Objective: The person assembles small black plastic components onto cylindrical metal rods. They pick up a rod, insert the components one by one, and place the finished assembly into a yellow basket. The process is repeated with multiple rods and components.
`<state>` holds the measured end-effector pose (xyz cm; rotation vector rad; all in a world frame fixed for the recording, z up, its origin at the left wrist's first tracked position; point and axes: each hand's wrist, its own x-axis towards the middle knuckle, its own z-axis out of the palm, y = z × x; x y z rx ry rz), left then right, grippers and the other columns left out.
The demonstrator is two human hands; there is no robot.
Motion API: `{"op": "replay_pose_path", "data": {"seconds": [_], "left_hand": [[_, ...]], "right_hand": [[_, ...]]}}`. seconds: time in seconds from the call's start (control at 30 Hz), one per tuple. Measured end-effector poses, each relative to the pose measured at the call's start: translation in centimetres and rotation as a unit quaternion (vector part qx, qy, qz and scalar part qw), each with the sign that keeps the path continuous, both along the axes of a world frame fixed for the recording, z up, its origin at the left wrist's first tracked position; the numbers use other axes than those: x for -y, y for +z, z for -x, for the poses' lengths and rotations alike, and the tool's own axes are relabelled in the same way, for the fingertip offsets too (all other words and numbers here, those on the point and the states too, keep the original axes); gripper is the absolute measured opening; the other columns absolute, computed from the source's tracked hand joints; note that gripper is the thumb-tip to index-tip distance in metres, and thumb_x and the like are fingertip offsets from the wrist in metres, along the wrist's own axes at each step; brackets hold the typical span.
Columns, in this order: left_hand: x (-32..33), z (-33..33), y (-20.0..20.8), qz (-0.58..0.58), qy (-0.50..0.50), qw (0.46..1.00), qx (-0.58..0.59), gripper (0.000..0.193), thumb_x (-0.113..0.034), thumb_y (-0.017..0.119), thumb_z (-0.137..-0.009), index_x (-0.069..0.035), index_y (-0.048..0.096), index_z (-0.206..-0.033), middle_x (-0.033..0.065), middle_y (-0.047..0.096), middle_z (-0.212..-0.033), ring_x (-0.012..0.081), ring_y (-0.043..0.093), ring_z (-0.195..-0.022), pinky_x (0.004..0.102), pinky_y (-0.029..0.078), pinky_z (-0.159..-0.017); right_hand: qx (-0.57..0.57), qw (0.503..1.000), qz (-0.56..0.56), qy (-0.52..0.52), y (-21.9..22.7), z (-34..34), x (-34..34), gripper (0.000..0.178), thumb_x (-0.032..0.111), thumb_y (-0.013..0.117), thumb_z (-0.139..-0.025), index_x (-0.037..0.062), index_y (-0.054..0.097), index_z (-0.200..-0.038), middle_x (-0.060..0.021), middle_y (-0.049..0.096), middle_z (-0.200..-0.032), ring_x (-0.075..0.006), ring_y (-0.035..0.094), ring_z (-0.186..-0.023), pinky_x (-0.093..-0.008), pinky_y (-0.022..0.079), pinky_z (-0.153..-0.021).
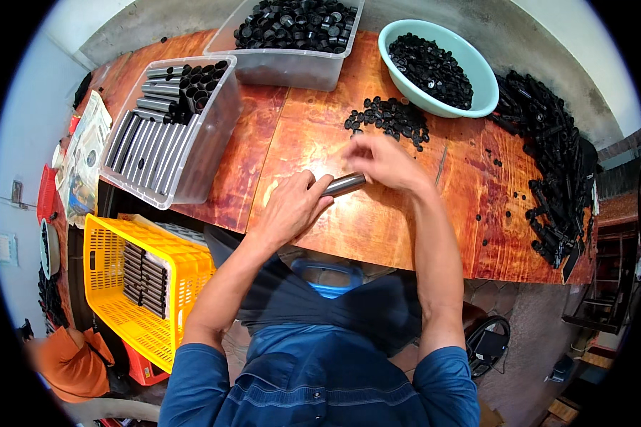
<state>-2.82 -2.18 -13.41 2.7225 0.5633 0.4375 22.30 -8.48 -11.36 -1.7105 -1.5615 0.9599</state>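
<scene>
My left hand [292, 205] is wrapped round a short, shiny dark metal tube [344, 185], which lies slantwise just above the table. My right hand [387, 164] is at the tube's right end, its fingers bent and drawn together; whatever is in them, if anything, is hidden. Just beyond the right hand a loose pile of small black caps [392, 119] is spread on the wooden table [313, 128]. A clear plastic bin [210, 153] to the left holds stacked tubes like the one in my left hand.
At the back stand a clear bin [285, 69] of larger black caps and a pale green basin [483, 78] of small black parts. Long black parts [548, 156] are heaped along the right side. A yellow crate [132, 320] with tubes sits lower left, near another person [71, 363] in orange.
</scene>
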Motion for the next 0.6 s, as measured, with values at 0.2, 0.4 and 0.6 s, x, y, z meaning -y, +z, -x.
{"op": "replay_pose_path", "data": {"seconds": [0.2, 0.4, 0.6], "left_hand": [[-0.2, -0.1, -0.3, -0.021, -0.012, 1.000, -0.001, 0.038, -0.028, 0.075, -0.093, -0.009, 0.062, -0.123, 0.0134, 0.056, -0.093, 0.0336, 0.061, -0.088, 0.0458, 0.051, -0.076], [0.0, -0.5, -0.3, -0.058, -0.013, 0.998, -0.019, 0.039, -0.030, 0.075, -0.092, -0.009, 0.062, -0.122, 0.0112, 0.055, -0.092, 0.0302, 0.060, -0.087, 0.0428, 0.046, -0.075], [-0.2, -0.8, 0.1, -0.055, -0.018, 0.997, -0.047, 0.044, -0.030, 0.073, -0.093, -0.010, 0.060, -0.130, 0.0091, 0.055, -0.093, 0.0275, 0.058, -0.090, 0.0412, 0.042, -0.077]], "right_hand": [[0.304, 0.920, -0.173, -0.174, -1.9, 6.2, -3.5, 0.033, 0.032, 0.060, -0.102, -0.0008, 0.064, -0.102, -0.0186, 0.060, -0.101, -0.0357, 0.057, -0.098, -0.0483, 0.046, -0.092], [0.323, 0.909, -0.185, -0.188, -3.1, 6.1, -3.3, 0.032, 0.030, 0.066, -0.098, -0.0020, 0.063, -0.103, -0.0195, 0.057, -0.102, -0.0369, 0.053, -0.099, -0.0487, 0.043, -0.090], [0.315, 0.914, -0.164, -0.197, -3.0, 6.0, -3.4, 0.033, 0.032, 0.067, -0.098, -0.0005, 0.062, -0.102, -0.0182, 0.055, -0.102, -0.0363, 0.053, -0.101, -0.0487, 0.041, -0.090]]}}
